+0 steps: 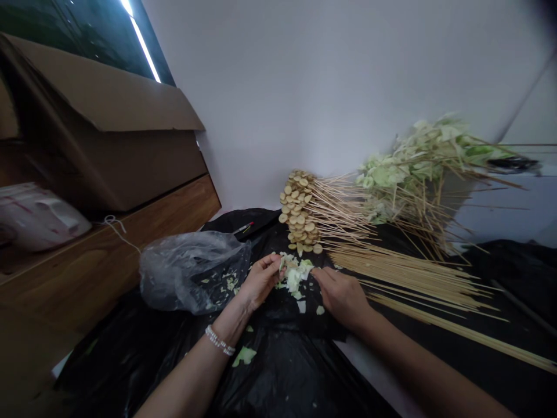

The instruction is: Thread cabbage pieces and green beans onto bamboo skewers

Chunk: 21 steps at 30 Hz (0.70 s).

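At lower centre of the frame, above black plastic sheeting: pinching torn cabbage between thumb and fingertips of left hand. Holding right hand at the right edge of the same cabbage, fingers curled; cannot tell whether pinching leaf, a hidden stick or nothing. Note right of centre: round pale slices bunched on sticks; below, bare sticks laid in a loose spread; toward upper right, leaf-laden sticks. Note left of centre: crumpled clear bag; at lower centre, loose leaf scrap. Judging from layout: probably threading leaf onto a stick. Next move likely to call for keeping left pinch snug without tearing leaf, while steadying right fingers.
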Tool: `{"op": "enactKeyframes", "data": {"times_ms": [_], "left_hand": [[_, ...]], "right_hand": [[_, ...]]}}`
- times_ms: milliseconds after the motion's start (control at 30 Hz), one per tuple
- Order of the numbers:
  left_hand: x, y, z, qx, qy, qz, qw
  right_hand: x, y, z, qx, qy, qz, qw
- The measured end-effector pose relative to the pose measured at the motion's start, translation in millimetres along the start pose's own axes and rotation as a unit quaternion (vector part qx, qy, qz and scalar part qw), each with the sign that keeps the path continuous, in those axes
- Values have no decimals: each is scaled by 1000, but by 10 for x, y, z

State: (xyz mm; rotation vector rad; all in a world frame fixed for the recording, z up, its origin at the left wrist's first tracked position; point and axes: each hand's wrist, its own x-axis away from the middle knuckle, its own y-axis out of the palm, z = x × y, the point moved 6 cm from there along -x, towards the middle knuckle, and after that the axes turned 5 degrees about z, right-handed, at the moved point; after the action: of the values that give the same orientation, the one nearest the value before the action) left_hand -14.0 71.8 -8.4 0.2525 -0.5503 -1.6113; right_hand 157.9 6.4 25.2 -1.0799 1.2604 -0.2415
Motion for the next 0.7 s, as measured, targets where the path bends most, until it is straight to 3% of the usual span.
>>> {"op": "enactKeyframes", "data": {"times_ms": [167,300,400,567,633,700], "left_hand": [[8,34,-34,-35,-2,-15,999],[5,55,23,-151,88,-11,985],[53,110,90,-331,190,-8,924],[183,228,73,-566,295,-40,769],[197,236,38,-590,300,-59,747],[185,222,22,-587,295,-65,751]], "right_hand": [[-4,-7,2,9,-4,10,1000],[-30,-77,90,24,8,46,999],[-44,-109,177,41,24,63,997],[-38,-75,193,61,22,52,997],[-34,-64,180,65,21,51,996],[-33,-61,170,66,20,51,996]]}}
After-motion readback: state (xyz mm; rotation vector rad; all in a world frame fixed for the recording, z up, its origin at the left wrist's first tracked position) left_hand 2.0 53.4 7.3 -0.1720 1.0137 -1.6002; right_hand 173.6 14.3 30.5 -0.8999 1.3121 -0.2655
